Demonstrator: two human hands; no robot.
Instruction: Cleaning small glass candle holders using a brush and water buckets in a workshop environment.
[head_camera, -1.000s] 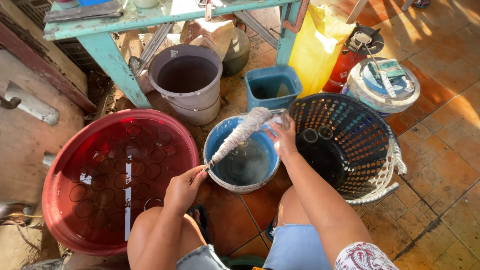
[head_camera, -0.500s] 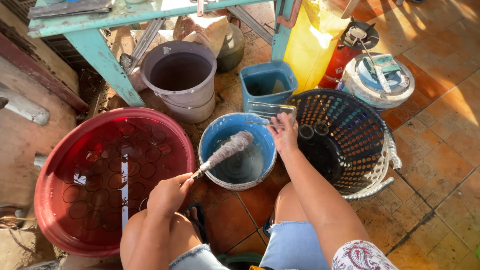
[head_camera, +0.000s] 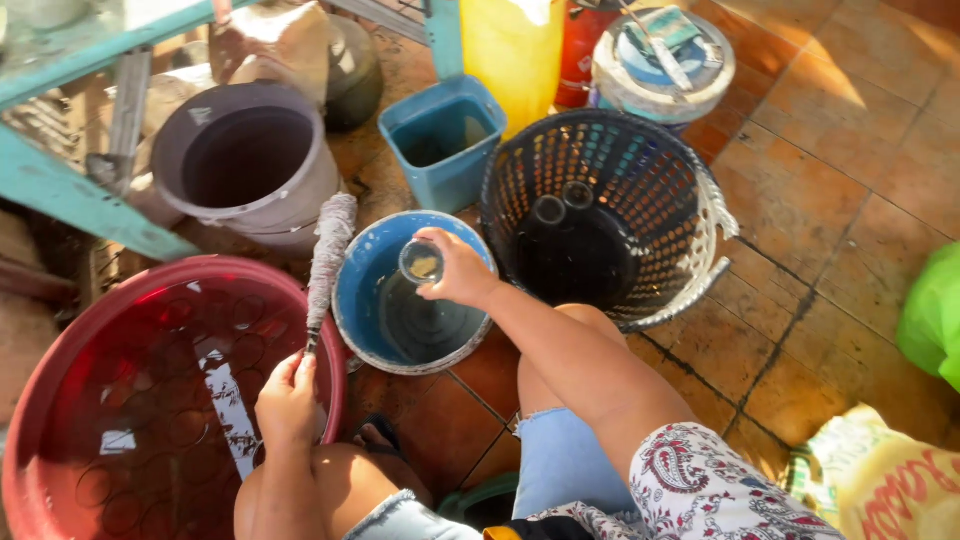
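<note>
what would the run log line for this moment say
left hand: holds bottle brush | right hand: holds glass over blue basin | beside: red tub, black basket

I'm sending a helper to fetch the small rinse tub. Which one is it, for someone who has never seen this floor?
Start at the big red basin full of submerged glasses. Just right of it sits the round blue bowl, and behind that bowl, beside the black basket, stands the tub. It is the only square container, teal blue, among round ones.

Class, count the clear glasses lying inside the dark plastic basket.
2. Both glasses sit side by side at the back of the dark basket, mouths up. Others may be hidden in its shadowed bottom.
</note>
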